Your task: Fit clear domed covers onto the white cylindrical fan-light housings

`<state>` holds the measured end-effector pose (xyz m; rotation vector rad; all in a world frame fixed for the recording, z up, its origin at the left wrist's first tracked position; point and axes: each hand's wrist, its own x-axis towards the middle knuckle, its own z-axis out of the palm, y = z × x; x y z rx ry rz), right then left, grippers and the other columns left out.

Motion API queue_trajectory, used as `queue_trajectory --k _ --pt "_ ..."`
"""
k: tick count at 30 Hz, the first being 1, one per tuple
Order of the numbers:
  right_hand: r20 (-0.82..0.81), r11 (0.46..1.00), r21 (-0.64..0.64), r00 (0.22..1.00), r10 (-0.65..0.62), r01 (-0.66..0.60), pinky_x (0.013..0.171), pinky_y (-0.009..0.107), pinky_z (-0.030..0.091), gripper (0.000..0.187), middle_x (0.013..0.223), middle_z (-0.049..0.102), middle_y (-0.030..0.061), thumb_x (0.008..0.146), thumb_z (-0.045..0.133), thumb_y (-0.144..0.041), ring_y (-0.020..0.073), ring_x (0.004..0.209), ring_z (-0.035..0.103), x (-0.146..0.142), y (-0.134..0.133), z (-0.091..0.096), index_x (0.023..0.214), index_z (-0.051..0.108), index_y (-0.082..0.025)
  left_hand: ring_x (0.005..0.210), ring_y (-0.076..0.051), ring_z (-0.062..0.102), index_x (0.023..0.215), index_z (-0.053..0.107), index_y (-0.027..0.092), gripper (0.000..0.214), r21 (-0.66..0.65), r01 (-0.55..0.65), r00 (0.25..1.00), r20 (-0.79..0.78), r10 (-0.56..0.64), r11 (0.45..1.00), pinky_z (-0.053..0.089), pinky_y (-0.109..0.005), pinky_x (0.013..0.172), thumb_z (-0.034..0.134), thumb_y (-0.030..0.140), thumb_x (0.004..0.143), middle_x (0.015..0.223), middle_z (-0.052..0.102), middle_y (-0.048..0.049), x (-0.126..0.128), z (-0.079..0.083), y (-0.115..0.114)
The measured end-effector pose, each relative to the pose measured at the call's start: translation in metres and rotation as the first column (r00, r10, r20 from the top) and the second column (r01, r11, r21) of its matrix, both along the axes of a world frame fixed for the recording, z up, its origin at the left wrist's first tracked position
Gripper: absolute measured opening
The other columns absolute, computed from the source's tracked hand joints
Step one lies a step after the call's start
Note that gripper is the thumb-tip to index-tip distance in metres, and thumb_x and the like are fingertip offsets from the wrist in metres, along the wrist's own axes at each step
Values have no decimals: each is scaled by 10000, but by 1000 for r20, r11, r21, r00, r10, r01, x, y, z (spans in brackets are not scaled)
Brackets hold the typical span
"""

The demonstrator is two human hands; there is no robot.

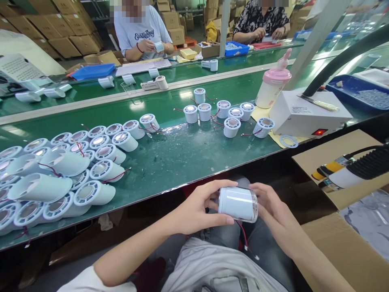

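Observation:
Over my lap, just off the front edge of the bench, is a light-blue cylindrical housing [236, 203] with a clear cover around its right end. My left hand [197, 207] wraps round its left part, thumb below and fingers above. The fingers of my right hand [273, 207] close on the clear right end, partly hidden behind it. Red and dark wires with a small white plug [257, 257] hang below the housing. Similar light-blue housings [106, 170] with round metallic discs and thin wires crowd the left of the bench. A smaller group [232, 126] stands ahead of me.
The green bench [170, 162] has a white box [310, 113] with a lit red switch and a pink-lidded bottle [273, 83] at right. Below them are an orange-and-white tool [340, 174] and open cardboard [343, 243]. Two people work across the line.

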<state>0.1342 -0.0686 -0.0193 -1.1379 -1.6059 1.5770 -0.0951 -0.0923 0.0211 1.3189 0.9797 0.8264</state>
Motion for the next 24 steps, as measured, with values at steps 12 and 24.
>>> queue_trajectory --k 12,24 --pt "-332 944 -265 938 103 -197 933 393 543 534 1246 668 52 823 737 -396 257 1115 640 4 -3 7 1324 554 -366 1257 -279 541 1411 484 315 773 -18 129 991 24 -128 991 475 -420 1037 821 255 718 1434 505 -98 -8 5 3" --pt "-176 952 -270 980 97 -143 685 355 603 665 1107 712 90 835 631 -600 218 819 707 -6 -3 -8 1390 536 -247 810 -169 648 1319 560 229 564 -319 119 993 43 -111 940 491 -201 573 694 410 802 1123 681 -63 -15 -25 28"
